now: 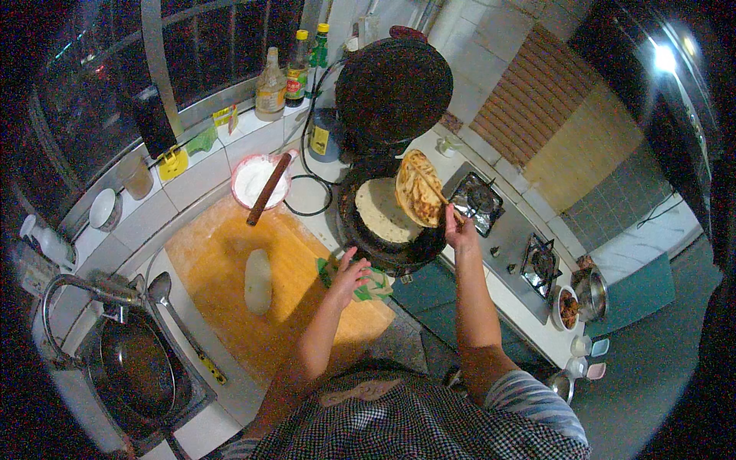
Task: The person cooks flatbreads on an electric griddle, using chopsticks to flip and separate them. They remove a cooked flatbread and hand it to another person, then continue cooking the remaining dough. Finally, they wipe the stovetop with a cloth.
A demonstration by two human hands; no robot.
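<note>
My right hand (461,229) grips wooden chopsticks (432,194), with a browned flatbread (418,190) hanging folded from them over the right side of a round electric griddle (397,261). A pale flatbread (382,211) lies flat on the griddle, whose dark lid (394,89) stands raised behind. My left hand (349,279) holds nothing, its fingers apart, above a green and white cloth or bag (371,283) at the griddle's front left. On the floured wooden board (213,253) lies an oblong piece of dough (258,282). A rolling pin (269,188) rests across a bowl of flour (247,178).
A sink (207,397) with a pan in it is at the lower left, beside a ladle (161,287). Bottles (270,92) line the window ledge. At right are a gas hob (509,247), a bowl of food (566,310) and a metal pot (592,293). A black cable (313,213) loops beside the griddle.
</note>
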